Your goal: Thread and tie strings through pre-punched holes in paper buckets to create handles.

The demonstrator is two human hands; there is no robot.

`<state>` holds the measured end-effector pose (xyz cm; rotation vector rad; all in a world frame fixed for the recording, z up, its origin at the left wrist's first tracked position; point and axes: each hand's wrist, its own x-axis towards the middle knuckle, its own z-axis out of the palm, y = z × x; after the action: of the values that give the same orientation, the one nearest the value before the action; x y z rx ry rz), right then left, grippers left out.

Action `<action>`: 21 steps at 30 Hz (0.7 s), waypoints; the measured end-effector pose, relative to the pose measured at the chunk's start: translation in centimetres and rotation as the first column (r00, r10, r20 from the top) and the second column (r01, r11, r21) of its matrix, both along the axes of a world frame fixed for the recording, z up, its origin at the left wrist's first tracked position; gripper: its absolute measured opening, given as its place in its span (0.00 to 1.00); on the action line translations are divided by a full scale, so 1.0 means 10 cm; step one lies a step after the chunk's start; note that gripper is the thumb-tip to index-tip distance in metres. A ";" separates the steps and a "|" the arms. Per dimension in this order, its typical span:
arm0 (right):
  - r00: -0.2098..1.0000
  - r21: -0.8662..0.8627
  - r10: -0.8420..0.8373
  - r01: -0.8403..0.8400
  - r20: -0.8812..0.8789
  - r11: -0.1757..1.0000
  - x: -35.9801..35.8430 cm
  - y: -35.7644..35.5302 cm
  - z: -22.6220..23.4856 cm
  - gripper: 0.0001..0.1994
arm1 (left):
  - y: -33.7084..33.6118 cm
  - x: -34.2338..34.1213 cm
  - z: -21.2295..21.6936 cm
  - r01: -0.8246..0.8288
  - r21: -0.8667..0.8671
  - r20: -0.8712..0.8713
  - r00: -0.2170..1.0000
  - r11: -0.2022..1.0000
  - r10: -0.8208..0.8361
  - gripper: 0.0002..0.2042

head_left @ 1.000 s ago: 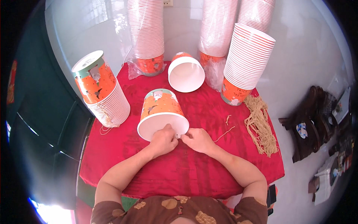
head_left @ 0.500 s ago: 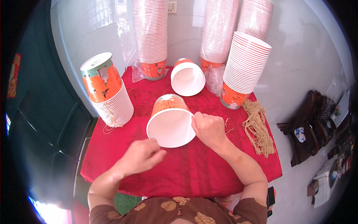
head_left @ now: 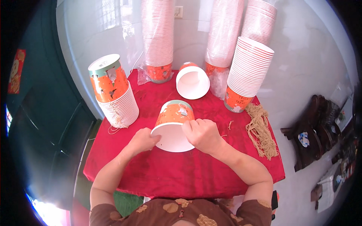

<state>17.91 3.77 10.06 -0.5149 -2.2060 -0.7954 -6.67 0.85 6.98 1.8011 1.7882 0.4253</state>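
Note:
An orange and green paper bucket lies on its side in front of me, its white mouth facing me. My left hand is closed on the left of the rim, thumb inside the mouth. On the rim's right side my right hand is closed, fingers curled over the edge; whether it also pinches something small is hidden. A tiny dark spot shows on the inner wall near my left thumb. Just behind, a second bucket also lies on its side with its mouth toward me.
A red cloth covers the table. At the left stands an upside-down bucket stack with string hanging on it. Tall nested stacks in clear plastic line the wall; another stack leans at the right, beside a bundle of tan strings.
My left hand has moved up and taken hold of the rim's left side. The bucket has rolled, showing a different part of its print, and its mouth has tipped downward.

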 end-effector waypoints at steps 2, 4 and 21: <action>0.999 -0.047 -0.004 0.002 -0.038 0.999 0.07 0.05 -0.06 0.07 | 0.07 0.00 -0.17 -0.120 0.014 0.053 0.992 0.993 0.119 0.19; 0.997 -0.099 -0.009 0.001 -0.073 0.995 0.15 0.05 -0.07 0.07 | 0.09 0.06 -0.15 -0.136 0.012 0.107 0.985 0.991 0.134 0.17; 0.983 -0.641 -0.143 0.035 -0.117 0.767 0.13 0.15 -0.74 0.07 | 0.32 0.38 0.13 -0.174 -0.028 0.963 0.259 0.984 0.073 0.14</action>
<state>19.23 5.29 2.64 -0.9829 -2.2765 -0.0028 -2.84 4.09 8.25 0.9246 0.9447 1.3554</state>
